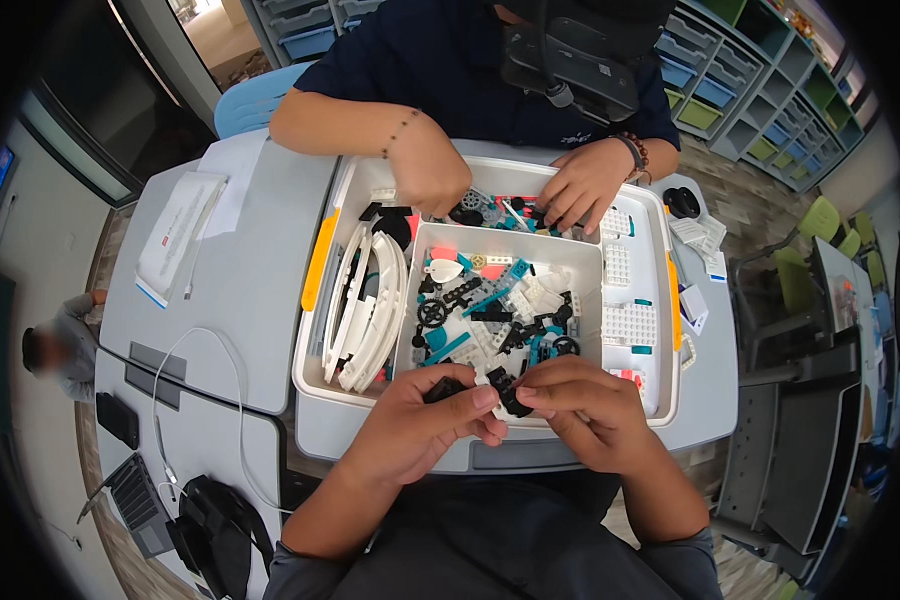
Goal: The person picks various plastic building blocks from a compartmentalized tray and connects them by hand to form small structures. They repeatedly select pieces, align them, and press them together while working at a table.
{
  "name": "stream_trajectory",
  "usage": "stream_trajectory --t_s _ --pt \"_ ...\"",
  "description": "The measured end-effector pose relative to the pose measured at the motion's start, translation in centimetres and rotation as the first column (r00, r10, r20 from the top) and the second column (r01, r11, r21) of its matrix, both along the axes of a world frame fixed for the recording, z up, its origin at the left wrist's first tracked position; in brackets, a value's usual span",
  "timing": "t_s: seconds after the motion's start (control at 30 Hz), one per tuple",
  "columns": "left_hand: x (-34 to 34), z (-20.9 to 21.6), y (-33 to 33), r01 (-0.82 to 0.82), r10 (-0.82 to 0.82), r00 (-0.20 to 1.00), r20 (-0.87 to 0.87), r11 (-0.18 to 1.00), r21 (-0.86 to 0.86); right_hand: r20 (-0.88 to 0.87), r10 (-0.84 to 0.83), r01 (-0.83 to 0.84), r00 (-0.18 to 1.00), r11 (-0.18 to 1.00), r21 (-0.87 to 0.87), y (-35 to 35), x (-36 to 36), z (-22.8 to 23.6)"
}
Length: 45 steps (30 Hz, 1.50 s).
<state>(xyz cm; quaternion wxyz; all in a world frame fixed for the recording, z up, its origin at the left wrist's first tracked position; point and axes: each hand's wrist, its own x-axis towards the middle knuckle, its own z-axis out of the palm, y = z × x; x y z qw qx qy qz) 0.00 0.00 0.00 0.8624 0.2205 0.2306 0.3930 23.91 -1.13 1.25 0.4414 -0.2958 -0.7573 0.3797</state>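
Between my two hands, over the near edge of a white storage bin (307,385), is a small group of black and white building-brick pieces (507,388). My left hand (432,418) is closed, its thumb pressed on the white part, with a black piece (444,389) by the index finger. The fingers of my right hand (592,408) pinch the black part from the right. Just beyond my hands, the bin's middle compartment holds loose white, black, grey and teal bricks (490,310). How the held pieces join is too small to tell.
Across the table a person's hands (428,175) reach into the bin's far compartment. Long white curved pieces (378,310) fill its left side; white plates (628,325) lie along the right. A booklet (178,232), white cable (240,400), laptop (135,505) and black bag (220,540) are at left.
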Motion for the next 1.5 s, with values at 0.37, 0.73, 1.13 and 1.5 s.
stream_trajectory --t_s 0.37,0.73,1.13,1.5 --pt "0.9 0.5 -0.1 0.002 -0.002 1.000 -0.003 0.993 -0.119 0.105 -0.269 0.229 0.957 0.929 0.290 -0.7 -1.6 -0.3" --pt "0.8 1.5 -0.7 0.000 0.000 1.000 -0.006 1.000 -0.024 0.162 -0.247 0.189 0.955 0.931 0.311 -0.6 -0.4 1.8" --pt "-6.3 1.3 -1.1 -0.432 0.500 0.860 -0.106 0.822 0.370 0.549 -0.457 0.417 0.700 0.885 0.206 0.6 5.9 4.2" --pt "-5.9 1.3 0.3 -0.370 0.362 0.929 0.081 0.901 0.225 0.792 -0.246 0.079 0.559 0.967 0.244 8.2 -2.0 -1.8"
